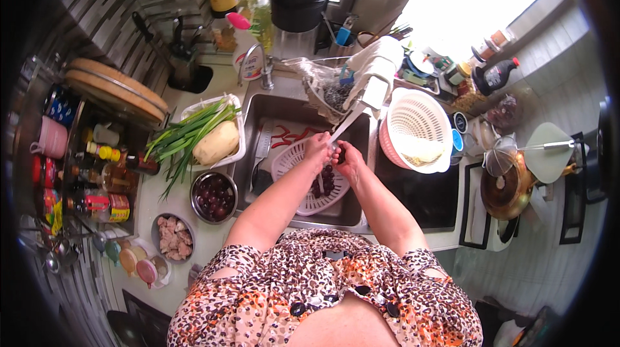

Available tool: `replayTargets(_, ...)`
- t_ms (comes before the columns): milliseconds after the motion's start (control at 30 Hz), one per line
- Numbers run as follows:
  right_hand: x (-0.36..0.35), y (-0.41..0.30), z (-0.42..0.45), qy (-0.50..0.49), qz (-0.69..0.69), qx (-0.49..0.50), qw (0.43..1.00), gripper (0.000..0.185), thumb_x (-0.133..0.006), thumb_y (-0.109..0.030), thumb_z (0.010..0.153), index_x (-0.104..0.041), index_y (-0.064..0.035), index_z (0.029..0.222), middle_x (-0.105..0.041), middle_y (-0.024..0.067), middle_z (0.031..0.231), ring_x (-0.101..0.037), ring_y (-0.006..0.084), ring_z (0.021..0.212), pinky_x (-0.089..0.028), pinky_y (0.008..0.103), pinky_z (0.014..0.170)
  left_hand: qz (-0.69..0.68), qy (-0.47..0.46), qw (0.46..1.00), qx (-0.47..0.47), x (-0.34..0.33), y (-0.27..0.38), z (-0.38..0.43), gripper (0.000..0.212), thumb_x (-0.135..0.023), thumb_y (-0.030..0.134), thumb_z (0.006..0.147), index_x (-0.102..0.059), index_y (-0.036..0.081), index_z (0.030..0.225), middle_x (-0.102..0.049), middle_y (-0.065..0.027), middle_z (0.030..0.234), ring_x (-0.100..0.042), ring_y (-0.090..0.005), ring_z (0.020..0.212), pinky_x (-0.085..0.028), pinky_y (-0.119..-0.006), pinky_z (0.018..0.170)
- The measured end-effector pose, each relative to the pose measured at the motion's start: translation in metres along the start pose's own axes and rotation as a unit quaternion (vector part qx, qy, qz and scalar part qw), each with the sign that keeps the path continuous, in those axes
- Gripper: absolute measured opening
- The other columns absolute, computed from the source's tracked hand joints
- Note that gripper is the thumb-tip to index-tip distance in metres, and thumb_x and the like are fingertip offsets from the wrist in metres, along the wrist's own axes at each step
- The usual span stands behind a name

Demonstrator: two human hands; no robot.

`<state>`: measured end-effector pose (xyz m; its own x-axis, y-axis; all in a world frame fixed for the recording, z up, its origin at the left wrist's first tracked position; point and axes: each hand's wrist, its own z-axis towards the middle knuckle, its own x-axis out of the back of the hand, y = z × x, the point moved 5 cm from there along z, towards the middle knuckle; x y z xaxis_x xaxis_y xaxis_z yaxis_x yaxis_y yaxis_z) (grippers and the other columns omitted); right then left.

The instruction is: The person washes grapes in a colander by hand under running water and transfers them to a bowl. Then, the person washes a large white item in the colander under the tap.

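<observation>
My left hand [318,149] is over the sink with its fingers curled; whether it holds anything is hidden. Close beside it, my right hand [352,159] holds a dark grape [342,154] in bent fingers. A pale strip [349,125], a spout or running water, comes down to both hands. Below them a white plastic colander [286,165] rests in the steel sink [256,104], with a cluster of dark grapes [327,183] inside. Red chili peppers [290,136] and a kitchen knife [263,141] lie in the sink behind and left of the colander.
Left of the sink stand a steel bowl of grapes [213,197], a bowl of raw meat pieces [173,238] and a white basket [236,104] with green onions [193,129] and a large pale root vegetable [216,142]. A pink-and-white strainer [416,129] stands right, beside a black cooktop [421,197].
</observation>
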<state>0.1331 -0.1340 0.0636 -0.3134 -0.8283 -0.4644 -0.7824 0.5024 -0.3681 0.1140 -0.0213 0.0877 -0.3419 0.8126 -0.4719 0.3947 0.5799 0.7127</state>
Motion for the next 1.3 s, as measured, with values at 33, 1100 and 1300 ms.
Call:
replayTargets(33,-0.005,0.004,0.002,-0.002,-0.032,0.021,0.999,0.019,-0.042,-0.027,0.097,-0.050,-0.0111,0.090,-0.045,0.0005,0.060,-0.043,0.0135,0.048,-0.035,0.0267,0.040,-0.023,0.005,1.000,0.004,-0.001,-0.004,-0.004,0.022,-0.052,0.027,0.096,-0.055,0.006,0.088,-0.058,-0.0050,0.064,-0.049,-0.0112,0.043,-0.037,-0.024,0.036)
replayTargets(1100,-0.046,0.058,-0.102,-0.130,-0.591,0.328,0.725,0.032,-0.046,-0.026,0.096,-0.066,-0.0013,0.103,-0.066,0.0067,0.090,-0.060,0.0156,0.085,-0.046,0.0284,0.080,-0.057,-0.028,0.993,0.097,0.089,-0.054,-0.079,0.013,-0.058,0.024,0.090,-0.062,0.014,0.083,-0.055,0.0006,0.061,-0.053,-0.0124,0.050,-0.040,-0.027,0.042)
replayTargets(1300,-0.016,0.068,-0.093,-0.113,-0.658,0.240,0.705,0.029,-0.051,-0.022,0.092,-0.066,0.0022,0.094,-0.065,0.0067,0.084,-0.059,0.0156,0.081,-0.045,0.0289,0.078,0.031,0.053,0.993,0.105,0.100,-0.037,-0.117,0.007,-0.062,0.021,0.091,-0.059,0.015,0.088,-0.050,0.0032,0.060,-0.045,-0.0068,0.047,-0.032,-0.021,0.038)
